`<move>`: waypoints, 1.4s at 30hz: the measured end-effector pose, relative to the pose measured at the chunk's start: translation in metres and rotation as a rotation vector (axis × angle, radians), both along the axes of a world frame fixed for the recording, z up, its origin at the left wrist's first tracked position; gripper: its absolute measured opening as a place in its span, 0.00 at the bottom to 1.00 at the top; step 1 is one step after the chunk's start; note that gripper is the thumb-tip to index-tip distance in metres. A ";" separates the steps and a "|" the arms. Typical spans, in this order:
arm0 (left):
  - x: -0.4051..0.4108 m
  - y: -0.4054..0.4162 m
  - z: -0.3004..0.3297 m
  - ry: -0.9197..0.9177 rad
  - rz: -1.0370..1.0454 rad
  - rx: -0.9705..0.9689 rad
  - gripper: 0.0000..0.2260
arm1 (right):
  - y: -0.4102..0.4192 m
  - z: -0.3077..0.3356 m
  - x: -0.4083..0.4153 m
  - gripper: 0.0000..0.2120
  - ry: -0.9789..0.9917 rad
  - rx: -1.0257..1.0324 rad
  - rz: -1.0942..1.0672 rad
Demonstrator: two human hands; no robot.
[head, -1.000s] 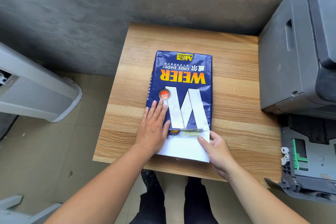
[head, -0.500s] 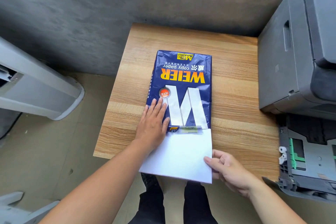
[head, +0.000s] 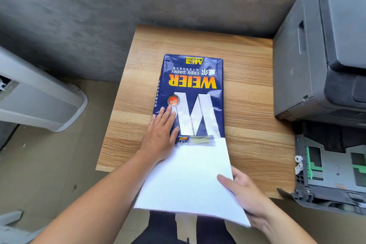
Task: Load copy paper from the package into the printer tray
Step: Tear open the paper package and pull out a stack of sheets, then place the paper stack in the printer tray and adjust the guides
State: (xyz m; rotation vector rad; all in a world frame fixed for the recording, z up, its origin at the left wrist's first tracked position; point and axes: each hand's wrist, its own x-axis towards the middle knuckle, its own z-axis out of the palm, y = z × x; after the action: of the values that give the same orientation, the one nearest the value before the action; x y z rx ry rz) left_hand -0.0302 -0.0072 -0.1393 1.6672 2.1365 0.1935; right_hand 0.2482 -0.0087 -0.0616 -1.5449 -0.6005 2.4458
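Observation:
A blue copy paper package (head: 195,85) lies flat on the small wooden table (head: 247,105), its open end toward me. My left hand (head: 160,134) presses flat on the package's near left corner, fingers spread. A white stack of paper (head: 188,180) sticks far out of the open end and overhangs the table's front edge. My right hand (head: 245,194) grips the stack's right near corner, thumb on top. The printer tray (head: 332,166) is pulled open at the lower right, dark grey with green guides and no paper showing in it.
The dark grey printer (head: 320,55) stands against the table's right side, above the tray. A light grey machine (head: 39,101) sits on the floor at the left. A concrete wall runs behind the table. My legs show below the paper.
My right hand has drawn the paper stack steadily out of the package toward me, from a short strip to most of its length. My left hand has stayed pressed on the package.

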 end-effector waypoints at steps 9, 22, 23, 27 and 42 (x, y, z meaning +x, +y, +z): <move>0.001 0.004 0.023 -0.271 0.155 -0.095 0.27 | -0.014 0.055 0.059 0.22 0.058 -0.045 0.101; 0.171 -0.015 0.113 -0.750 0.477 0.206 0.36 | 0.067 0.048 0.100 0.26 -0.355 0.702 -0.036; 0.180 -0.015 0.114 -0.751 0.491 0.220 0.36 | 0.069 0.051 0.108 0.27 -0.357 0.700 -0.043; 0.212 -0.019 0.122 -0.699 0.510 0.189 0.34 | 0.066 0.054 0.143 0.28 -0.362 0.640 -0.062; 0.382 -0.002 0.095 -0.781 0.317 -0.053 0.33 | 0.036 0.037 0.331 0.26 -0.592 0.618 -0.169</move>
State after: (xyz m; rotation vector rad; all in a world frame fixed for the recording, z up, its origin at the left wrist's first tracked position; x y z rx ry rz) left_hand 0.3518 -0.0091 -0.0440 0.9654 1.7388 0.7378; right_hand 0.5788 0.0271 -0.0248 -1.8967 -1.1277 1.4421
